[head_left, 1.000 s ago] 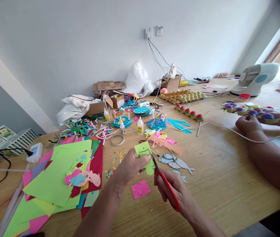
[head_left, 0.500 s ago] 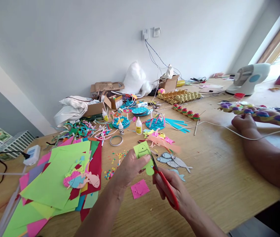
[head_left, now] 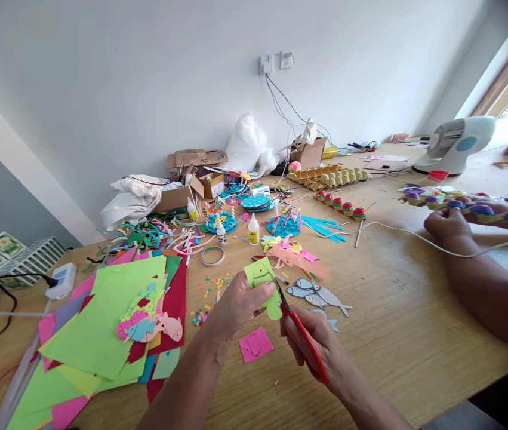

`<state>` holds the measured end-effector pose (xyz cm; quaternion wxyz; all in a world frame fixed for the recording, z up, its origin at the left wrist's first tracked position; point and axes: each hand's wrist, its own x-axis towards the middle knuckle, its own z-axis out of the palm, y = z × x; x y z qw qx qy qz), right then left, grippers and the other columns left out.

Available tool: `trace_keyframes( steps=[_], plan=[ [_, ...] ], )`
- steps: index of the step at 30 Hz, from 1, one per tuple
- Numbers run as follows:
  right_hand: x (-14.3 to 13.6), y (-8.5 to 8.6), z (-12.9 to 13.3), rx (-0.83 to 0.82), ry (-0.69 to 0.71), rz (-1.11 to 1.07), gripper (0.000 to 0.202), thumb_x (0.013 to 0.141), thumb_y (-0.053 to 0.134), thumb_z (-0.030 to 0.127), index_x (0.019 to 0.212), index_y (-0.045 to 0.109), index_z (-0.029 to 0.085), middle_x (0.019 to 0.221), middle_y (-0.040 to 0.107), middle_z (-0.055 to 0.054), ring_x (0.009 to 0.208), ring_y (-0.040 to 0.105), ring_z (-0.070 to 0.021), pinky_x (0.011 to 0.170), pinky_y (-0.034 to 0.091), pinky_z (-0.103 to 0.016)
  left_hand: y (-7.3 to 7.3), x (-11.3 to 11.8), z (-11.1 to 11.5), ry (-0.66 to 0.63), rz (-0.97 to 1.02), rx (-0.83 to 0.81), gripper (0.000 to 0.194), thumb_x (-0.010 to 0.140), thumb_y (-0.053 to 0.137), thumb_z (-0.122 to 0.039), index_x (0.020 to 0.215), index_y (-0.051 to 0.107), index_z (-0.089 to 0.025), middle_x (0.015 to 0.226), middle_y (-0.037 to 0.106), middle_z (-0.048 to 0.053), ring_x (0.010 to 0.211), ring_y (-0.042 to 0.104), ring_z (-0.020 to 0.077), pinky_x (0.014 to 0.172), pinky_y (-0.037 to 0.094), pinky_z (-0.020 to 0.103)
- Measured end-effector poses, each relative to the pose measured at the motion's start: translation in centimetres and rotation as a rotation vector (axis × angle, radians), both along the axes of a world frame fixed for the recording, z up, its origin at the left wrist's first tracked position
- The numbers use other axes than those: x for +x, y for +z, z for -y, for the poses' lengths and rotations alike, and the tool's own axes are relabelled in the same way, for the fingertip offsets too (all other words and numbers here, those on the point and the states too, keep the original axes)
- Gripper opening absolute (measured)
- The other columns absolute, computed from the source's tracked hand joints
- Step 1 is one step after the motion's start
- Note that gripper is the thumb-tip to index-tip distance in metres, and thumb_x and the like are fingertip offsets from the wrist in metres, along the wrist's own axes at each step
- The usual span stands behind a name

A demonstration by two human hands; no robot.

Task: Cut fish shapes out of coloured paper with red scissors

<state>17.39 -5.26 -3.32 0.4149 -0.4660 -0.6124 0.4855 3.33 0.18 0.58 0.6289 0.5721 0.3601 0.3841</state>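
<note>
My left hand [head_left: 247, 303] pinches a piece of light green paper [head_left: 259, 272] that has a fish outline drawn on it. Red-handled scissors [head_left: 308, 345] are gripped in my right hand [head_left: 314, 334], with their blades against the right edge of the green paper. Below the paper, a pink square with a drawn outline [head_left: 256, 344] lies on the table. Grey-blue fish cutouts [head_left: 319, 294] rest just right of the scissors. To the left, several coloured fish cutouts [head_left: 146, 322] lie on a stack of coloured paper [head_left: 97, 322].
Glue bottles [head_left: 254, 230], a tape roll [head_left: 212, 255] and blue decorated pieces [head_left: 283, 223] stand behind my hands. Another person's arm [head_left: 473, 269] reaches in at right, holding a painted egg-carton strip [head_left: 482, 212]. A white cable [head_left: 397, 228] crosses the table near a fan [head_left: 455, 146].
The view has shifted slightly, moving everything a little to the right and down. My hands, the green paper and the scissors keep nearly the same pose.
</note>
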Motion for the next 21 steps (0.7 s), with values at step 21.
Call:
trace_keyframes(
  steps=[21],
  plan=[
    [0.28,-0.33,0.03,0.000,0.032,-0.023,0.050,0.085,0.037,0.062,0.061,0.043,0.020,0.042,0.041,0.005,0.039,0.034,-0.0085,0.043,0.028,-0.022,0.04,-0.17,-0.04,-0.037,-0.023,0.037,0.018,0.081,0.052,-0.030,0.070,0.050,-0.016,0.060,0.046,-0.004,0.054,0.040,0.0071,0.051,0.033,0.020]
  ],
)
